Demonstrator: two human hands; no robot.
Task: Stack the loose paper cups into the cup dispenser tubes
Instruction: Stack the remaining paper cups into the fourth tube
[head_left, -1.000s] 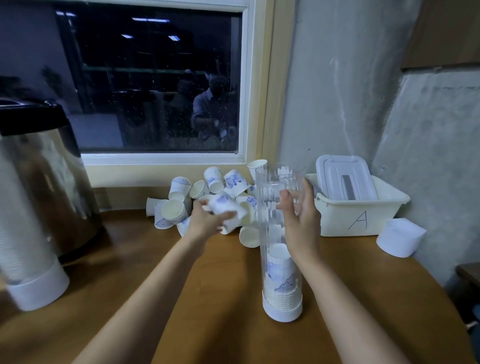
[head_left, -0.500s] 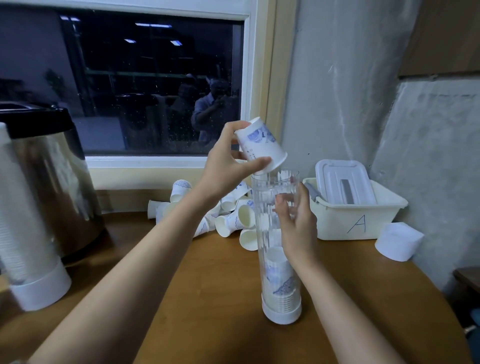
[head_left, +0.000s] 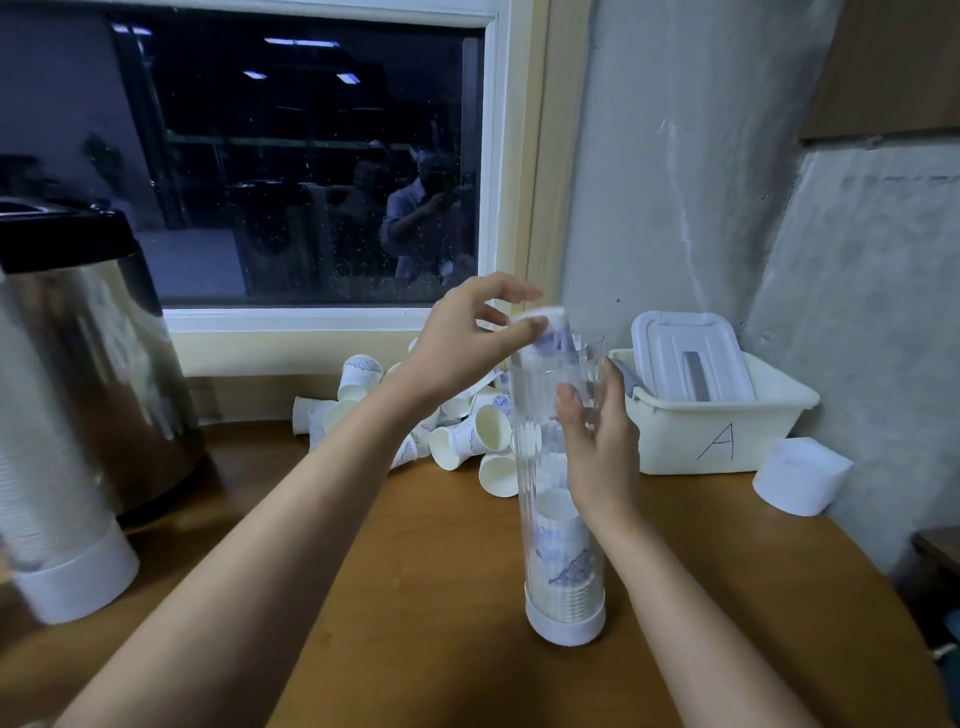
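Nearest the camera, a clear plastic cup dispenser tube (head_left: 540, 467) stands upright on the brown wooden tabletop (head_left: 415, 597), seated in a round white base cap (head_left: 565, 621). A nested stack of paper cups (head_left: 563, 551) fills its lower part. The right hand (head_left: 602, 452) has its grip wrapped round the tube's upper half, thumb on the front and fingers curled behind. Above, the left hand (head_left: 462, 343) pinches an upside-down white paper cup with blue print (head_left: 555, 330) between thumb and fingertips, right at the tube's open mouth. The cup is blurred, so it only seems to be partly inside the rim. Behind the tube, a heap of loose paper cups (head_left: 467, 431) lies tumbled on the tabletop below the window sill. To the right sits a cream plastic bin marked "A" (head_left: 717, 436) with a white lid (head_left: 691, 358) leaning inside, and a separate white cap (head_left: 797, 475) lies beside it. On the far left stand a second cup-filled tube (head_left: 72, 577) and a steel urn with a black lid (head_left: 88, 364), before the dark window (head_left: 311, 156).
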